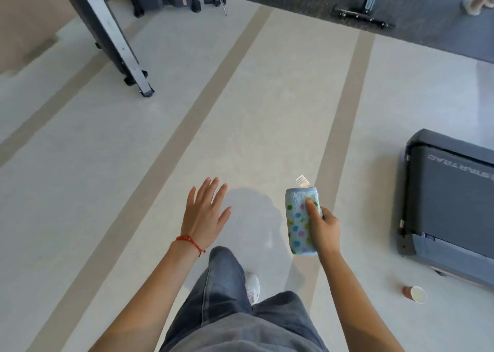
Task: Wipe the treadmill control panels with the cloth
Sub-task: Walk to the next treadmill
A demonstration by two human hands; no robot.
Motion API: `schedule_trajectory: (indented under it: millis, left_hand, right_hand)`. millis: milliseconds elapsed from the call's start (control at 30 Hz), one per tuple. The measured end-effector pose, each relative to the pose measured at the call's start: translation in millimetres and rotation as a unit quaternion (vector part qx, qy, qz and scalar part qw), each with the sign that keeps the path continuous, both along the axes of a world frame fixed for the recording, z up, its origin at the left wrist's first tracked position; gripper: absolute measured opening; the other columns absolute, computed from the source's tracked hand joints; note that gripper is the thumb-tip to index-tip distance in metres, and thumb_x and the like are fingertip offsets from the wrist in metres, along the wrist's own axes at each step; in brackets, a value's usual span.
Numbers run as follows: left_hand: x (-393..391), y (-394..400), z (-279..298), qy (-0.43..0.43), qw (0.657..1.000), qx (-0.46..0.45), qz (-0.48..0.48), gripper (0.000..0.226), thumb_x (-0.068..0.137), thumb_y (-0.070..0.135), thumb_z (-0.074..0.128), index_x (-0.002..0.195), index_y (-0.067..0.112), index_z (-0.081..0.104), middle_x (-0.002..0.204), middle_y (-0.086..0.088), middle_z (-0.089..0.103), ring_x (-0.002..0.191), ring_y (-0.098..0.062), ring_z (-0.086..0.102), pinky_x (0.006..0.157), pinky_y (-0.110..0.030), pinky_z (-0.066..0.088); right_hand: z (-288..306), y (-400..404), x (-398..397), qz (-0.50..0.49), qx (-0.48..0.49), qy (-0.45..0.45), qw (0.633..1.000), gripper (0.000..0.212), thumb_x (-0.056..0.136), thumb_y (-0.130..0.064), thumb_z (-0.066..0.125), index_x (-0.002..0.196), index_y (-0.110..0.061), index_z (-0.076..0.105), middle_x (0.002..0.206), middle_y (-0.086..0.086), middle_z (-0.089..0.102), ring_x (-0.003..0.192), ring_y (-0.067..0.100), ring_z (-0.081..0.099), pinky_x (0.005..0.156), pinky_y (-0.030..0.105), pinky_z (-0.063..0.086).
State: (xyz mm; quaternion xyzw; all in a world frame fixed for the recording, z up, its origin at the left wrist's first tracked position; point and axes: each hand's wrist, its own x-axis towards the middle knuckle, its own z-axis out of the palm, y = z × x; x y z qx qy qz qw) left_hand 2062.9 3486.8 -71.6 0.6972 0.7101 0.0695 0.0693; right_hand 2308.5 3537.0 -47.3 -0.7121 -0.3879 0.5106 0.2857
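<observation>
Midway across a gym floor (254, 127), a person carries a folded cloth (300, 220) in the right hand (324, 230), apparently on the way to a machine. The blue cloth, dotted green, pink and blue, is folded into a compact pad with its white label (302, 180) sticking out at the far end; the thumb presses on its upper face while the other fingers curl out of sight underneath, a grip that seems chosen to keep the folds together and 1 flat face ready for wiping. The left hand (205, 215) holds nothing: it hangs forward, palm down, fingers (211, 188) straight and slightly spread, a red string bracelet (189, 240) at the wrist, probably just swinging with the stride. Below, jeans (227, 298) and 1 white shoe (252, 287) show a leg stepping forward.

No control panel is in view. The rear end of a grey treadmill (451, 202) lies on the floor to the right, well apart from the cloth, with only its deck and belt showing. A paper cup (415, 294) lies tipped on its side near that deck's corner. Further off stand the slanted metal leg (112, 33) of another machine on the left and dark equipment along the far edge.

Judging by this, wiping is not under way at this moment: the cloth touches nothing but the hand, and the person would need to reach a treadmill's front console first.
</observation>
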Motion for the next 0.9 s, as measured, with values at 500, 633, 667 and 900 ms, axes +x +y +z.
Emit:
schedule_trajectory:
  millis: [500, 633, 667, 900]
  left_hand:
    - [-23.8, 303.2, 5.0, -0.009, 0.985, 0.031, -0.17, 0.053, 0.087, 0.037, 0.035, 0.12, 0.003, 0.059, 0.126, -0.018, 0.056, 0.118, -0.035, 0.052, 0.092, -0.053, 0.042]
    - [-14.2, 362.2, 2.5, -0.014, 0.978, 0.038, -0.202, 0.052, 0.088, 0.037, 0.036, 0.12, 0.004, 0.06, 0.127, -0.017, 0.056, 0.119, -0.033, 0.049, 0.092, -0.053, 0.042]
    - [-10.1, 376.8, 1.0, -0.018, 0.977, 0.038, -0.21, 0.052, 0.088, 0.037, 0.036, 0.119, 0.004, 0.06, 0.127, -0.017, 0.056, 0.119, -0.033, 0.049, 0.092, -0.053, 0.042]
    - [38.3, 486.3, -8.4, -0.02, 0.964, 0.046, -0.263, 0.052, 0.088, 0.038, 0.037, 0.119, 0.004, 0.06, 0.126, -0.018, 0.056, 0.119, -0.033, 0.048, 0.092, -0.053, 0.042]
  right_hand:
    - [-3.2, 221.1, -28.0, -0.169, -0.003, -0.017, 0.985, 0.032, 0.089, -0.041, 0.053, 0.071, -0.015, 0.056, 0.069, 0.006, 0.064, 0.06, 0.018, 0.063, 0.049, 0.024, 0.045]
    - [-9.2, 264.3, -24.5, -0.197, -0.017, -0.014, 0.98, 0.032, 0.088, -0.043, 0.053, 0.071, -0.016, 0.057, 0.071, 0.008, 0.065, 0.064, 0.023, 0.065, 0.056, 0.03, 0.053]
    - [-11.5, 275.0, -22.1, -0.203, -0.022, -0.013, 0.979, 0.032, 0.087, -0.044, 0.054, 0.072, -0.016, 0.058, 0.073, 0.01, 0.067, 0.066, 0.025, 0.067, 0.06, 0.035, 0.055]
    - [-18.9, 361.9, 16.8, -0.249, -0.016, -0.009, 0.968, 0.028, 0.087, -0.045, 0.055, 0.073, -0.02, 0.058, 0.074, 0.007, 0.066, 0.068, 0.024, 0.067, 0.065, 0.036, 0.055]
